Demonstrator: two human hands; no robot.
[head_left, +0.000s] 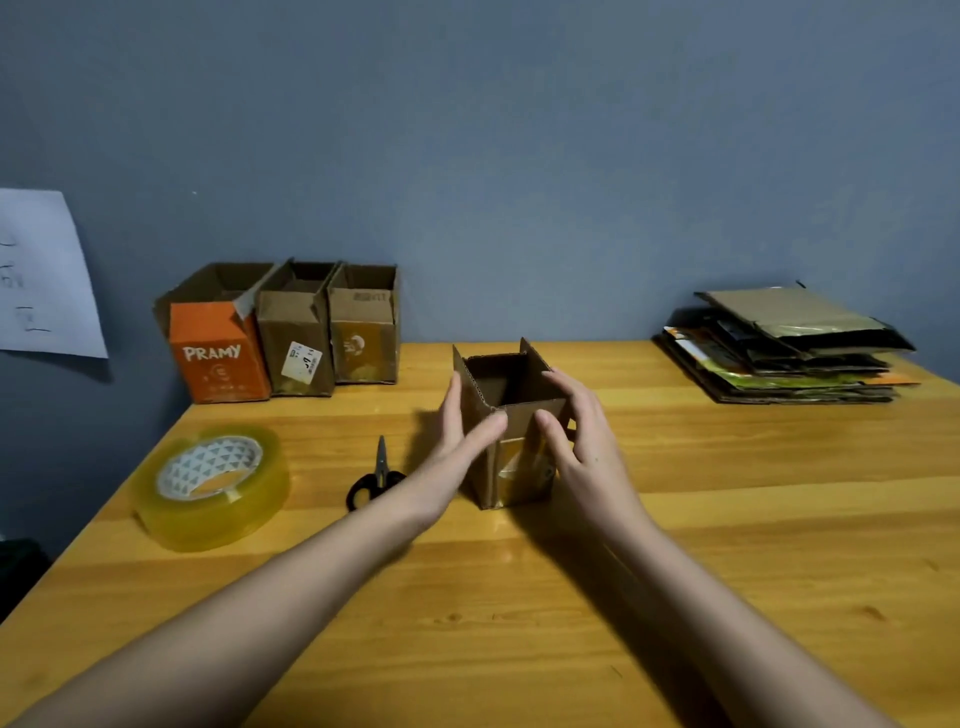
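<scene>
A small brown cardboard box (511, 457) stands upright in the middle of the wooden table (727, 519), its top open with flaps raised. Shiny tape shows on its front face. My left hand (460, 441) lies against the box's left side with straight fingers, thumb on the front corner. My right hand (576, 431) presses the right side, fingers fairly straight, thumb on the front face.
A large roll of clear tape (213, 486) lies at the left. Black-handled scissors (376, 475) lie between the roll and the box. Three open cardboard boxes (291, 332) stand against the wall at back left. A stack of flattened cardboard (784, 348) sits at back right.
</scene>
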